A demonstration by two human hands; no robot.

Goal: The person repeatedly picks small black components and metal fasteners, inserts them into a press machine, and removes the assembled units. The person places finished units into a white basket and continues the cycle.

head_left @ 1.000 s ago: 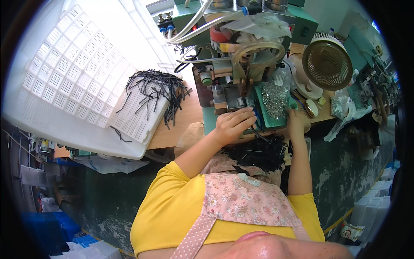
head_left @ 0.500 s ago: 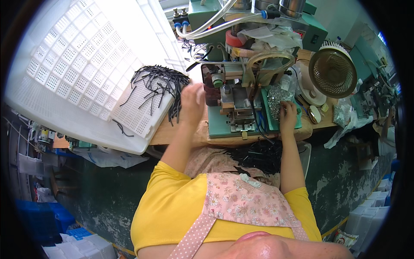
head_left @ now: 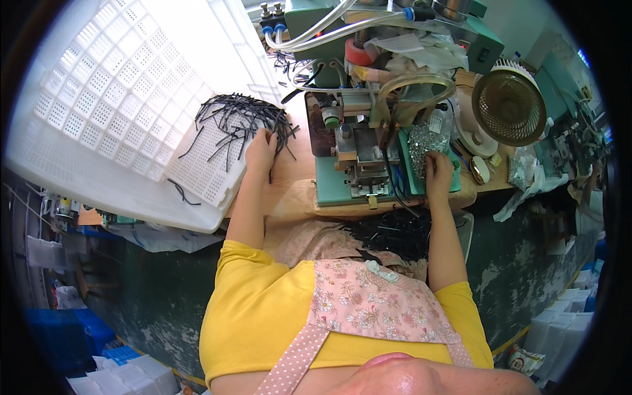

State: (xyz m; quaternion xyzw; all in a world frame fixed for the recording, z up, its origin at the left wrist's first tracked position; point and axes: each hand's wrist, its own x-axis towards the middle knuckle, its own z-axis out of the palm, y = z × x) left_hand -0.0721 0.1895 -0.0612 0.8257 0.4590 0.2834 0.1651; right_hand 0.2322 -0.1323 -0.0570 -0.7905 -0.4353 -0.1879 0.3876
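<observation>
My left hand (head_left: 261, 153) is at the right edge of a pile of thin black strips (head_left: 240, 112), its fingertips pinched together among them. The pile spills over the rim of a white perforated plastic crate (head_left: 205, 164) and onto the table. My right hand (head_left: 440, 176) rests at a green tray (head_left: 413, 184) of small shiny metal pieces (head_left: 421, 146). Its fingers are curled in at the edge of the heap, and whatever they hold is too small to make out. Between my hands stands a green bench press (head_left: 359, 148) with a metal fixture.
A round fan (head_left: 508, 108) stands to the right of the tray. Clear air hoses (head_left: 316, 41) arch over the press. More black strips (head_left: 395, 236) lie in a bin at my lap. A plastic bag of small pieces (head_left: 522, 172) sits at the table's right end.
My left hand has moved left, from beside the press to the black strips, and its fingers have closed there. My right hand stays at the metal pieces, barely shifted.
</observation>
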